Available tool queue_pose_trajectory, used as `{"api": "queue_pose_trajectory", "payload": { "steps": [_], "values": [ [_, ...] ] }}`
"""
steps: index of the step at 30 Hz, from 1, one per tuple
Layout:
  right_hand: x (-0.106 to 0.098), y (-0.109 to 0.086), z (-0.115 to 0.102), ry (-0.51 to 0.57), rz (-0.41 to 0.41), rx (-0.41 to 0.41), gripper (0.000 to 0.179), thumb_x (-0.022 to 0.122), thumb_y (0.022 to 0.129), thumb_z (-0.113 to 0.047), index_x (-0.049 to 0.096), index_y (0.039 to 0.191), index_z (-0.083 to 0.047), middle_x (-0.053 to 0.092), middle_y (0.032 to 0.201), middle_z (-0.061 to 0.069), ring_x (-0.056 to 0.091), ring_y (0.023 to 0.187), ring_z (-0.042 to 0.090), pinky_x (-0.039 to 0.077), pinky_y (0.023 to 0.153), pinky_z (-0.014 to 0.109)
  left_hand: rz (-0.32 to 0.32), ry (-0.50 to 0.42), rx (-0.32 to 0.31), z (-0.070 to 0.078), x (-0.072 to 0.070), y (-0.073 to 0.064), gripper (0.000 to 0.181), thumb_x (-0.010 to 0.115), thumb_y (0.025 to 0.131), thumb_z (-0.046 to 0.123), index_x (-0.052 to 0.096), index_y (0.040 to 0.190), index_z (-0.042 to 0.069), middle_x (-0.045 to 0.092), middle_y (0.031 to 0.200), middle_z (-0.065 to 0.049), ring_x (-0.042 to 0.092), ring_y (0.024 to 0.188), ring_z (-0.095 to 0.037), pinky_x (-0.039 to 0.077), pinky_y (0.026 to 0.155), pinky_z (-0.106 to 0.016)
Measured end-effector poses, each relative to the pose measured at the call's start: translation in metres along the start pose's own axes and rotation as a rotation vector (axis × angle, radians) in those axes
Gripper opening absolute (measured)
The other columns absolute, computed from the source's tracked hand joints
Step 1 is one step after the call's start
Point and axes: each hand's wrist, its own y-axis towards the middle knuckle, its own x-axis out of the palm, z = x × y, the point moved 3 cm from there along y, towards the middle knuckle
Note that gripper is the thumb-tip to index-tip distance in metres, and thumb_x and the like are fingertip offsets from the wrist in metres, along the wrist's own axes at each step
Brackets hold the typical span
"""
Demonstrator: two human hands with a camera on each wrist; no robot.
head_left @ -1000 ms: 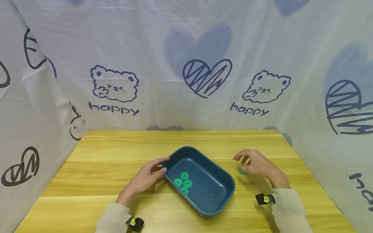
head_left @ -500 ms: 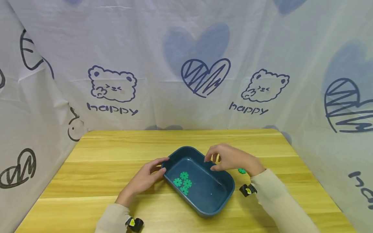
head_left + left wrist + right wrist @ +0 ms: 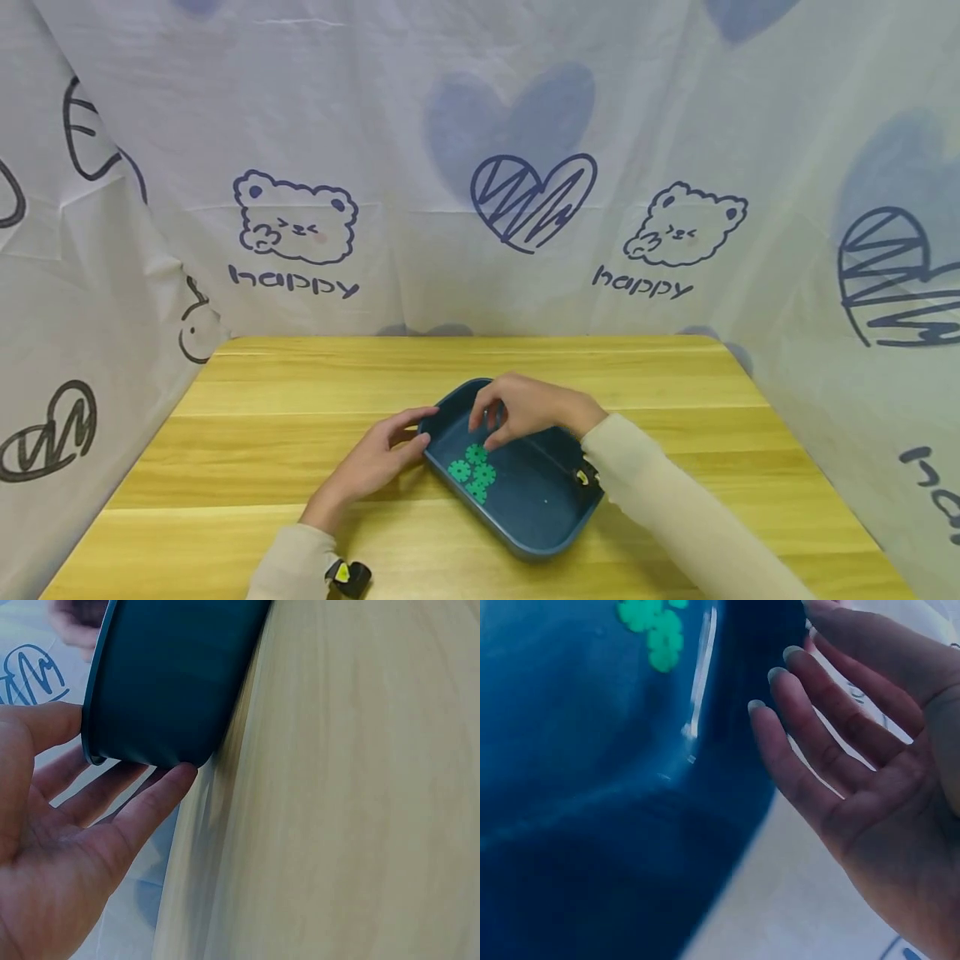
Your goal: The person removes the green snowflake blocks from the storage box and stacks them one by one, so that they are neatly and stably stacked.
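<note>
In the head view my left hand (image 3: 375, 458) rests at the left corner of a dark blue plastic bin (image 3: 536, 508), thumb and index finger at its rim. The left wrist view shows that hand's extended fingers (image 3: 150, 806) against the bin's outer wall. Several green notched discs (image 3: 459, 472) lie together on the bin's floor near its left side. Over them is my right hand (image 3: 525, 408), thumb and fingers bent and apart, with nothing seen between them. In the right wrist view its fingers (image 3: 832, 754) are spread beside the bin's wall, and green discs (image 3: 664, 641) show beyond.
The bin stands at an angle on a wooden table (image 3: 262, 467). A white cloth (image 3: 420, 275) printed with hearts and bears hangs behind and at both sides. Each wrist wears a small black camera (image 3: 351, 575). My right sleeve (image 3: 667, 492) covers part of the table to the right.
My right hand has moved left from a green disc on the table to above the discs in the bin. That table disc is now hidden by the arm. The left hand stays put.
</note>
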Motion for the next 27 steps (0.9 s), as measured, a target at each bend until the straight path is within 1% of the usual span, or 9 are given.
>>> {"api": "queue_pose_trajectory", "payload": {
  "steps": [3,6,9,11,14,16,21,27],
  "values": [
    [0.009,0.007,0.005,0.032,-0.006,0.012,0.026,0.083,0.087,-0.012,0.077,0.112,-0.006,0.076,0.112,0.009,0.072,0.096,0.026,0.061,0.082,0.025,0.001,-0.004,-0.008,0.001,0.000,0.000,0.046,0.056,0.107,0.026,0.051,0.152,0.014,0.046,0.160,-0.018,0.053,0.140,-0.043,0.049,0.112,-0.053],
    [0.017,0.011,0.011,0.041,-0.004,0.038,0.026,0.084,0.086,-0.011,0.077,0.111,-0.007,0.076,0.111,0.005,0.072,0.096,0.023,0.061,0.084,0.028,-0.002,-0.007,-0.005,0.001,0.001,0.000,0.046,0.056,0.108,0.025,0.051,0.152,0.013,0.046,0.160,-0.019,0.053,0.140,-0.043,0.048,0.112,-0.053],
    [0.026,0.014,0.016,0.027,-0.004,0.056,0.026,0.085,0.085,-0.012,0.078,0.110,-0.009,0.077,0.110,0.002,0.071,0.095,0.019,0.060,0.082,0.024,-0.004,-0.010,-0.001,0.001,0.001,0.000,0.046,0.056,0.108,0.024,0.051,0.152,0.012,0.046,0.159,-0.020,0.052,0.140,-0.044,0.048,0.112,-0.053],
    [0.031,0.015,0.019,0.009,-0.002,0.051,0.026,0.086,0.084,-0.013,0.078,0.109,-0.009,0.077,0.109,0.002,0.071,0.095,0.018,0.058,0.081,0.021,-0.005,-0.012,0.000,0.000,0.001,0.000,0.046,0.056,0.108,0.024,0.051,0.152,0.011,0.046,0.160,-0.020,0.052,0.140,-0.044,0.048,0.112,-0.052],
    [0.038,0.016,0.022,-0.011,0.004,0.043,0.026,0.086,0.084,-0.012,0.078,0.109,-0.009,0.077,0.108,0.002,0.071,0.095,0.019,0.057,0.079,0.019,-0.006,-0.012,0.001,0.000,0.001,-0.001,0.046,0.056,0.108,0.023,0.051,0.152,0.011,0.046,0.159,-0.020,0.052,0.140,-0.043,0.049,0.111,-0.050],
    [0.041,0.017,0.024,-0.019,0.010,0.051,0.026,0.086,0.084,-0.011,0.078,0.109,-0.009,0.076,0.108,0.002,0.071,0.094,0.018,0.057,0.079,0.019,-0.009,-0.013,0.001,0.000,0.001,-0.001,0.046,0.055,0.108,0.023,0.050,0.152,0.011,0.046,0.159,-0.020,0.052,0.140,-0.043,0.049,0.111,-0.050],
    [0.045,0.017,0.029,-0.036,0.013,0.084,0.027,0.086,0.083,-0.009,0.078,0.109,-0.011,0.075,0.110,0.000,0.070,0.094,0.014,0.056,0.079,0.017,-0.012,-0.016,-0.003,0.000,0.002,0.000,0.046,0.055,0.108,0.023,0.050,0.153,0.012,0.045,0.160,-0.019,0.052,0.141,-0.043,0.048,0.112,-0.051],
    [0.048,0.017,0.031,-0.049,0.014,0.084,0.030,0.084,0.083,-0.001,0.078,0.110,-0.011,0.074,0.112,0.002,0.069,0.091,0.011,0.056,0.078,0.017,-0.009,-0.011,-0.003,0.000,0.002,0.000,0.046,0.055,0.108,0.025,0.050,0.153,0.012,0.045,0.160,-0.020,0.051,0.141,-0.043,0.048,0.112,-0.052]
  ]
}}
